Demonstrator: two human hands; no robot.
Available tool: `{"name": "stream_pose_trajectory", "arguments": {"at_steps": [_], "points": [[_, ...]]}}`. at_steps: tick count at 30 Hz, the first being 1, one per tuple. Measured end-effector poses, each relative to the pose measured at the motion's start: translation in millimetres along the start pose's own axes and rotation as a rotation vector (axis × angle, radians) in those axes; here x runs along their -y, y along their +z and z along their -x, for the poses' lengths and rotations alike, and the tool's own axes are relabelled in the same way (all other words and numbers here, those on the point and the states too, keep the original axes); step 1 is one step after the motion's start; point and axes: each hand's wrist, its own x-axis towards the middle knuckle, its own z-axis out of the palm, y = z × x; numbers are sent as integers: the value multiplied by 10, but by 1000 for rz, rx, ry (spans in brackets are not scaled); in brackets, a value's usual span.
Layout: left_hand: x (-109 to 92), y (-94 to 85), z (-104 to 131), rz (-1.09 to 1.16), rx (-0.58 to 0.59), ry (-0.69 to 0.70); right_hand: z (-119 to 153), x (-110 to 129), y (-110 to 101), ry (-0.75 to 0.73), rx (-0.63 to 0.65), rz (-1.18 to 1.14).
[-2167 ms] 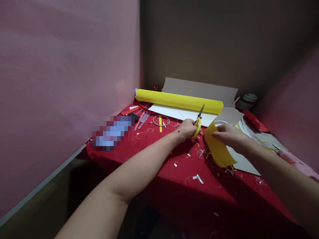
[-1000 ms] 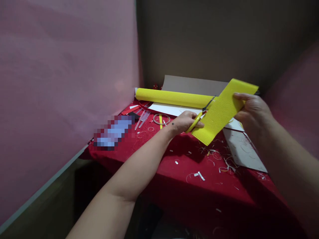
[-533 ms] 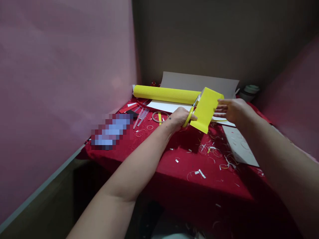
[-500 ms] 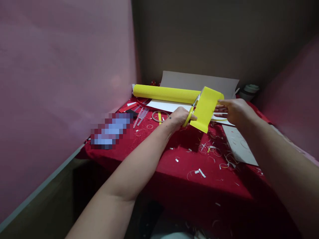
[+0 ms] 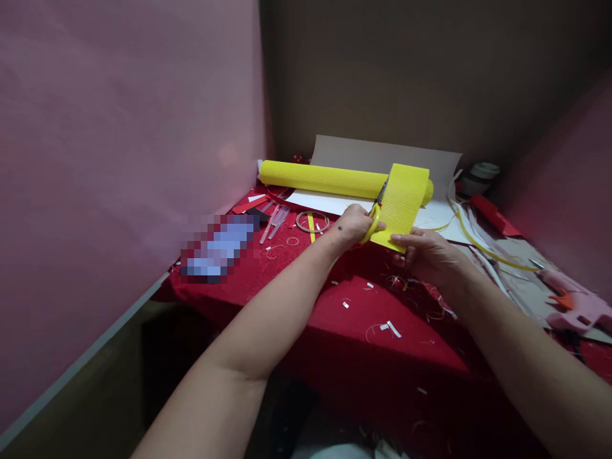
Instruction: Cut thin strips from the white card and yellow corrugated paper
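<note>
Just right of the frame's centre, the ribbed yellow card (image 5: 404,201) looks light, springy and easily creased, so best pinched gently by an edge. The right hand (image 5: 433,254) pinches its lower corner; the left hand (image 5: 356,224) grasps yellow scissors (image 5: 377,214).

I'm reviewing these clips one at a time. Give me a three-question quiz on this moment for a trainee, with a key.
1. Multiple choice: What does the left hand hold?
A) a ruler
B) scissors
C) a marker
2. True or false: The pink glue gun is in the right hand.
3. Fill in: The right hand pinches the ribbed yellow sheet near its ____ edge.

Key:
1. B
2. False; it lies at the picture's right side, apart from that hand.
3. lower
</note>
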Motion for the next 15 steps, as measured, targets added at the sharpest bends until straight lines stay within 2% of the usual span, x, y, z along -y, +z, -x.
{"name": "stream_pose_trajectory", "arguments": {"at_steps": [2,6,9,12,15], "points": [[12,-7,-22,-37,-34,0,-36,11,10,3,25,-15],[45,8,-56,-134,-115,-21,-112,-79,16,-82,-54,-44],[59,53,-53,-96,-81,1,-139,-189,-30,-156,-120,-46],[53,100,-38,-53,-13,8,-135,-259,-96,-162,-149,-16],[38,117,-24,-115,-22,3,-125,-285,-120,-186,-158,-10]]}}
